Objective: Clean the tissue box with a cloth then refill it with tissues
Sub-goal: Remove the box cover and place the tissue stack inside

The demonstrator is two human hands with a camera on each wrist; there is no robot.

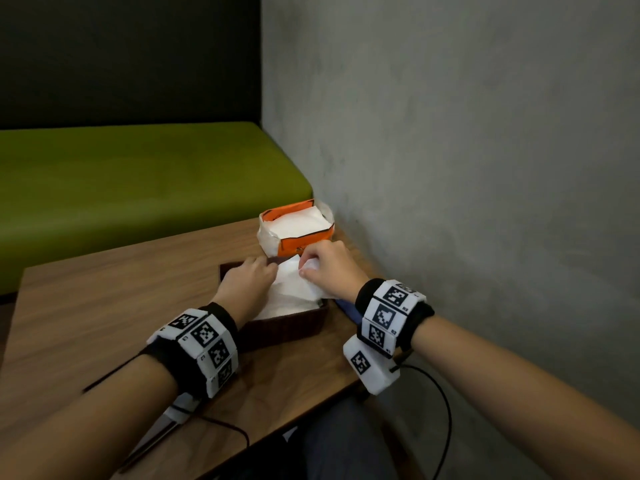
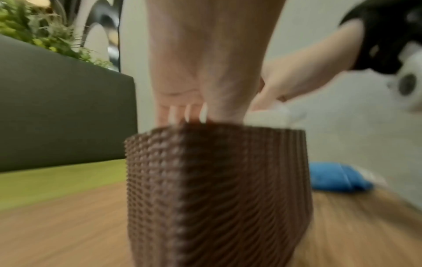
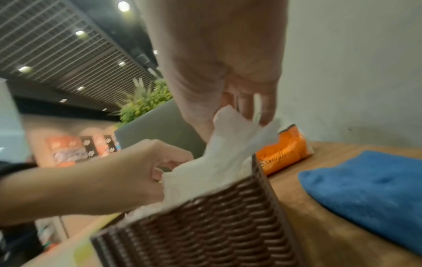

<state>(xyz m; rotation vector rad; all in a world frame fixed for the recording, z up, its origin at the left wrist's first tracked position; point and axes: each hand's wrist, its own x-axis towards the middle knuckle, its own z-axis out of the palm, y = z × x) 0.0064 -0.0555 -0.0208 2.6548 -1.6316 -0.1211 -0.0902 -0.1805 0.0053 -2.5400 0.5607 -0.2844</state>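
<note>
Nearer left hand (image 1: pixel 247 284) dips fingers into the tissue box (image 1: pixel 291 327), grip unclear; right hand (image 1: pixel 332 271), just right, pinches the tissues (image 1: pixel 291 292) rising from it.

Hands (image 3: pixel 219 72) amid tissues (image 3: pixel 219 155) in box (image 3: pixel 212 225)

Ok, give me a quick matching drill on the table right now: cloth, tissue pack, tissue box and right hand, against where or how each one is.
Things:
1. blue cloth
2. orange tissue pack
3. woven tissue box
4. right hand

Place or state:
A. open on top, on the far side of the box
B. pinching white tissues
C. lying to the right of the box
D. white tissues inside it

Pairs: 1-C, 2-A, 3-D, 4-B
</note>
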